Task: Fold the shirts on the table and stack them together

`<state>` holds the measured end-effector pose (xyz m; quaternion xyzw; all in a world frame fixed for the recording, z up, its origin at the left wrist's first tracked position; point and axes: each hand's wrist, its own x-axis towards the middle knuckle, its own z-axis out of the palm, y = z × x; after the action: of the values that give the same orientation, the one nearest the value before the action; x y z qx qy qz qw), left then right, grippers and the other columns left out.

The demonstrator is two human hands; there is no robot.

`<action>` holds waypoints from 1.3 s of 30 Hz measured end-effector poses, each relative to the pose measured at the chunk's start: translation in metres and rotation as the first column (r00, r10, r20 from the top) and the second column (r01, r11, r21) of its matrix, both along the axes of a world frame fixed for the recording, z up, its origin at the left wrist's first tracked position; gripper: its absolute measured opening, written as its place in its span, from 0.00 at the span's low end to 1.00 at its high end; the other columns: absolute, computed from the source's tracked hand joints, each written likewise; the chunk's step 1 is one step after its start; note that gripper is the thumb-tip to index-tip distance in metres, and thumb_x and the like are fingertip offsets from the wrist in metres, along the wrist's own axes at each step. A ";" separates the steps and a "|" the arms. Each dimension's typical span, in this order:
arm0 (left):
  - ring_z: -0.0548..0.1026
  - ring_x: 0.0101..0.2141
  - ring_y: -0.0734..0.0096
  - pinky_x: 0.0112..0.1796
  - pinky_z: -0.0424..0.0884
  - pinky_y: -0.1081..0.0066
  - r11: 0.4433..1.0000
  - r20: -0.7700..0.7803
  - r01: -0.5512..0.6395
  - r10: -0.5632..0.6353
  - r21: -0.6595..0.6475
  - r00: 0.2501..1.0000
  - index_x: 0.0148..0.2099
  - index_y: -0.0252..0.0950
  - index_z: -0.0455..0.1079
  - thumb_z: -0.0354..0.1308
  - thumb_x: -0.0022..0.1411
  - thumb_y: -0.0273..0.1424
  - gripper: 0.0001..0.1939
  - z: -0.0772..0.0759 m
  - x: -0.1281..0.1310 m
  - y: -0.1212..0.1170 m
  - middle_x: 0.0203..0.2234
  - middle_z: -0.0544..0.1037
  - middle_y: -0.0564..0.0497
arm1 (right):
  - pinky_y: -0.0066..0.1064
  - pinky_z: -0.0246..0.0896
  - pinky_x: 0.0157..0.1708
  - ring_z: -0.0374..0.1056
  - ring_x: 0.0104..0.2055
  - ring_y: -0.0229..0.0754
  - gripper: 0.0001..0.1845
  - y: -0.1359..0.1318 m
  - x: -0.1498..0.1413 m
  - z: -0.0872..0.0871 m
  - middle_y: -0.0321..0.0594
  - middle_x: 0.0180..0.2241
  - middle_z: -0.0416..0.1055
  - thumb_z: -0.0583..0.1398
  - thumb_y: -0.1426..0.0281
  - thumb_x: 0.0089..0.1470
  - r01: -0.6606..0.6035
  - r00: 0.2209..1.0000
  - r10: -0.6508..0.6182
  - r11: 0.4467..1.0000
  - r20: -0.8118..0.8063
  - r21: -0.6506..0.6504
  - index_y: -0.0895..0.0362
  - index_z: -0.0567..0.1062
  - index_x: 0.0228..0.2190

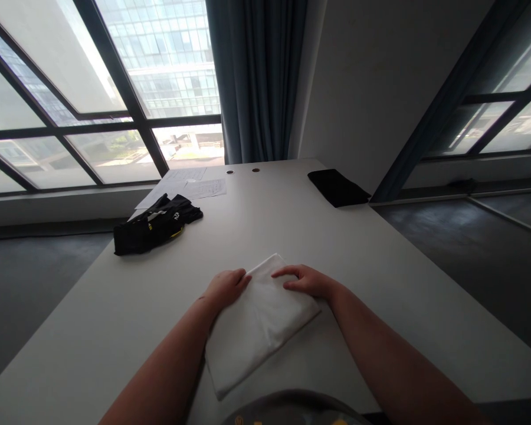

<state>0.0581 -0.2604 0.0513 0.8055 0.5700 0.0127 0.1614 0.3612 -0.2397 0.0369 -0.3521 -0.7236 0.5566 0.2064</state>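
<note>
A folded white cloth (256,324) lies on the white table (292,224) in front of me, slanted from near left to far right. My left hand (225,287) rests on the cloth's far left edge, fingers curled and pressed on the fabric. My right hand (305,280) lies on its far right part, fingers bent and pressing down near the top edge. Both hands touch the cloth; neither lifts it.
A black garment with yellow marks (157,224) lies at the left of the table. Sheets of paper (194,183) lie behind it. A folded black cloth (338,187) sits at the far right edge. Windows and a curtain (256,77) stand behind the table.
</note>
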 end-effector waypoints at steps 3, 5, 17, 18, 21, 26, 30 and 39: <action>0.80 0.46 0.58 0.46 0.71 0.66 1.000 0.069 -0.005 0.005 -0.006 0.998 0.51 0.44 0.75 0.43 0.75 0.45 0.21 -0.003 -0.003 0.001 0.43 0.84 0.45 | 0.46 0.61 0.63 0.70 0.60 0.56 0.25 0.000 -0.001 -0.003 0.39 0.57 0.76 0.67 0.58 0.56 0.043 0.999 -0.043 0.999 0.003 -0.006 0.50 0.82 0.54; 0.80 0.49 0.59 0.50 0.71 0.66 1.000 0.147 -0.006 0.008 -0.016 0.989 0.60 0.45 0.72 0.46 0.74 0.43 0.21 -0.005 -0.006 0.003 0.47 0.83 0.46 | 0.45 0.62 0.62 0.71 0.59 0.55 0.25 0.001 0.000 -0.006 0.39 0.56 0.77 0.67 0.58 0.56 0.057 0.998 -0.057 0.998 0.002 -0.019 0.51 0.82 0.54; 0.78 0.54 0.59 0.56 0.71 0.65 0.995 0.149 0.089 -0.082 -0.038 0.985 0.69 0.46 0.67 0.41 0.76 0.40 0.26 0.005 0.001 0.000 0.57 0.80 0.46 | 0.38 0.72 0.48 0.77 0.45 0.48 0.29 0.013 0.013 -0.022 0.43 0.49 0.81 0.69 0.56 0.53 0.217 0.973 -0.226 0.963 -0.036 -0.161 0.55 0.83 0.53; 0.78 0.54 0.59 0.56 0.71 0.64 0.995 0.128 0.089 -0.084 -0.035 0.988 0.70 0.46 0.66 0.41 0.76 0.41 0.27 0.005 0.002 -0.001 0.57 0.80 0.45 | 0.37 0.72 0.47 0.77 0.44 0.48 0.29 0.013 0.015 -0.022 0.43 0.49 0.81 0.69 0.56 0.53 0.225 0.972 -0.234 0.960 -0.038 -0.167 0.55 0.82 0.54; 0.79 0.54 0.59 0.56 0.71 0.64 0.995 0.080 0.099 -0.096 -0.027 0.992 0.71 0.46 0.64 0.41 0.76 0.42 0.27 0.006 0.004 -0.003 0.56 0.80 0.45 | 0.36 0.72 0.46 0.77 0.44 0.47 0.29 0.016 0.020 -0.021 0.43 0.48 0.82 0.69 0.55 0.53 0.243 0.967 -0.252 0.957 -0.038 -0.158 0.55 0.82 0.54; 0.81 0.49 0.56 0.51 0.73 0.63 0.993 0.017 0.118 -0.118 -0.026 0.993 0.61 0.44 0.73 0.39 0.76 0.44 0.26 0.013 0.006 -0.006 0.49 0.83 0.43 | 0.36 0.71 0.46 0.76 0.43 0.47 0.30 0.019 0.030 -0.019 0.42 0.48 0.82 0.69 0.55 0.52 0.287 0.957 -0.290 0.950 -0.008 -0.121 0.56 0.83 0.53; 0.81 0.46 0.54 0.48 0.73 0.62 0.997 -0.002 0.074 -0.074 -0.020 0.997 0.57 0.42 0.74 0.42 0.75 0.45 0.24 0.016 0.002 -0.009 0.45 0.84 0.42 | 0.39 0.70 0.50 0.76 0.46 0.49 0.30 0.023 0.042 -0.018 0.44 0.51 0.81 0.70 0.54 0.50 0.345 0.937 -0.349 0.933 -0.025 -0.103 0.56 0.84 0.51; 0.81 0.44 0.58 0.44 0.71 0.67 0.999 0.093 -0.028 0.032 -0.043 0.995 0.56 0.42 0.75 0.49 0.72 0.46 0.21 0.009 -0.023 0.007 0.44 0.84 0.46 | 0.45 0.65 0.60 0.74 0.52 0.53 0.28 0.028 0.054 -0.016 0.44 0.53 0.79 0.67 0.56 0.52 0.436 0.900 -0.436 0.899 -0.010 -0.037 0.54 0.83 0.53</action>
<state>0.0354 -0.2537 0.0608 0.7919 0.5739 0.0407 0.2046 0.4155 -0.2120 0.0214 -0.5034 -0.6151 0.5116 0.3264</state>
